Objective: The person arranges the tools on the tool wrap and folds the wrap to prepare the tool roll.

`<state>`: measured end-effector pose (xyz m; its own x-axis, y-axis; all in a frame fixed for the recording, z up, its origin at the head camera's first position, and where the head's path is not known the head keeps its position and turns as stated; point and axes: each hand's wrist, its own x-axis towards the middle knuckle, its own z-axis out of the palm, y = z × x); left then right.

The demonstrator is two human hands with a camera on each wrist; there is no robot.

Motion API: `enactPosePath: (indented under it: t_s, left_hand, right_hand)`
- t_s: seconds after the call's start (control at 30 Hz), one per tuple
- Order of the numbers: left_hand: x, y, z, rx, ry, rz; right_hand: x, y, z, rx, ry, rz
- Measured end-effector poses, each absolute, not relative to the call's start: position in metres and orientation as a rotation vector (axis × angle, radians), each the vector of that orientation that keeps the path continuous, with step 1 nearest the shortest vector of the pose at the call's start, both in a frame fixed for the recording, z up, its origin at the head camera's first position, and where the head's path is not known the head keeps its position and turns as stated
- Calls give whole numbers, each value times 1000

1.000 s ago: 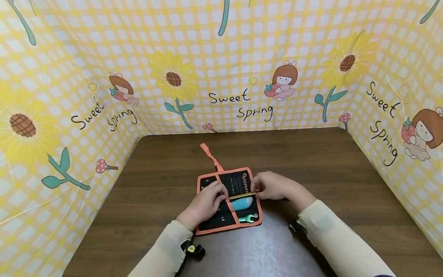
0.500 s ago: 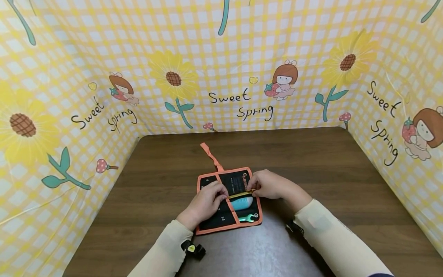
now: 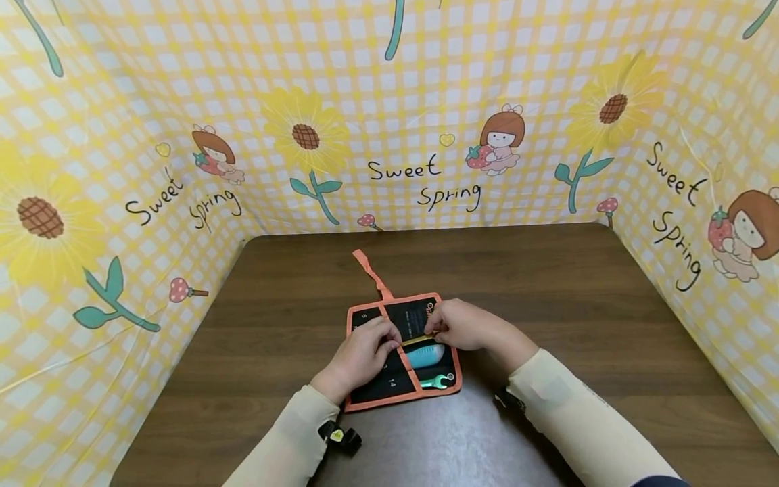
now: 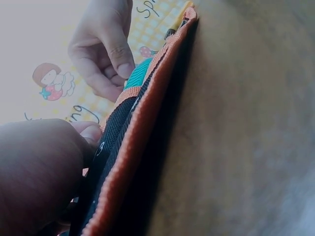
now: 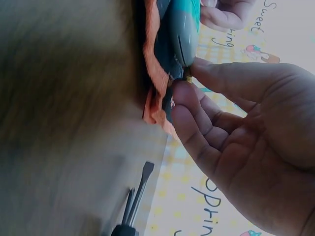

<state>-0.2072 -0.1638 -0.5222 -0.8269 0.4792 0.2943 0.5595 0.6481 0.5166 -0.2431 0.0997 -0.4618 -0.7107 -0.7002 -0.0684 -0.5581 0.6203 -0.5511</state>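
An opened black tool pouch (image 3: 372, 393) with orange trim lies on the table. My left hand (image 3: 360, 356) rests over its left half and pinches the pocket edge by the orange divider. From the right, my right hand (image 3: 465, 326) pinches the end of a thin yellow stick-like tool (image 3: 416, 340) lying across the right half. Its brassy tip (image 5: 188, 77) shows between thumb and forefinger in the right wrist view; its kind is unclear. Just below lies a teal tool (image 3: 425, 356) with a slit grey end, then a green open-end wrench (image 3: 435, 383), partly in the pocket.
An orange strap (image 3: 370, 272) stretches from the pouch's far edge. The brown table (image 3: 517, 264) is walled by yellow checked cloth (image 3: 402, 122). Two screwdriver-like shafts (image 5: 141, 189) show low in the right wrist view.
My right hand has moved left along with the yellow tool, and less of the tool shows beyond the pocket edge. My left hand has stayed in place.
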Motion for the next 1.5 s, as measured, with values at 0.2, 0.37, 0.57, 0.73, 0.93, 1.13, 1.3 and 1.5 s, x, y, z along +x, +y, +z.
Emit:
enactPosePath:
  t_s: [0.2,0.37,0.57,0.73,0.93,1.13,1.3,1.5]
  left_hand:
    - [-207,-163,-522,-852,-2741,-912]
    - [-208,-163,-523,-847,-2745,-906]
    - [-208,-163,-523,-847,-2751,-895]
    - [-208,-162,-522,-854,-2749,-886]
    - [-208,-163,-523,-853,-2760,-887]
    - [-208,-163,-524,-854,-2758,-884]
    - [-209,-163,-525,-847,-2765,-879]
    - [-209,-163,-526,-840,-2778,-871]
  right_hand:
    - [-244,90,-460,-997,2562,-734]
    - [-245,84,-460,-978,2551,-735]
    - [-245,79,-460,-952,2551,-715]
    - [-245,78,-459,-946,2562,-692]
    - [-245,77,-460,-923,2536,-695]
    - [-248,76,-462,-935,2535,-697]
    - [-249,75,-465,-909,2550,-674]
    - [-250,75,-467,-885,2557,-662]
